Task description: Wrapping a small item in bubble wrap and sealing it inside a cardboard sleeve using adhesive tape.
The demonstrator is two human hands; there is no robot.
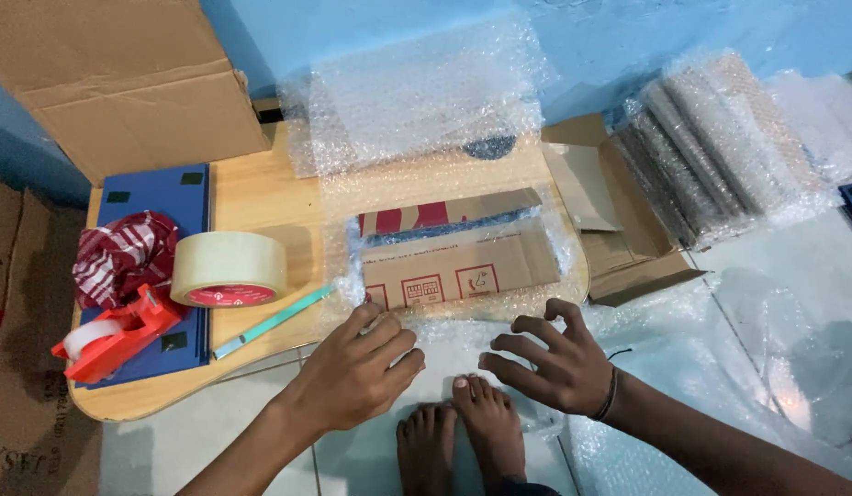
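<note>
A flat cardboard box [454,257] with red markings lies on a low wooden table [261,193], under a sheet of clear bubble wrap [417,101] that runs from the far edge to the near edge. My left hand [357,372] presses flat on the near edge of the wrap, just in front of the box. My right hand [554,358] hovers beside it with fingers spread, fingertips touching the wrap. Neither hand grips anything. My bare feet [463,432] show below the hands.
A roll of tan tape [229,268], a teal pen-like cutter [274,321], a red tape dispenser [114,335], a red-white cloth [123,257] and blue boards [160,197] sit at the table's left. A big carton [123,73] stands behind. Bubble-wrapped bundles [711,138] and flat cardboard [619,220] lie right.
</note>
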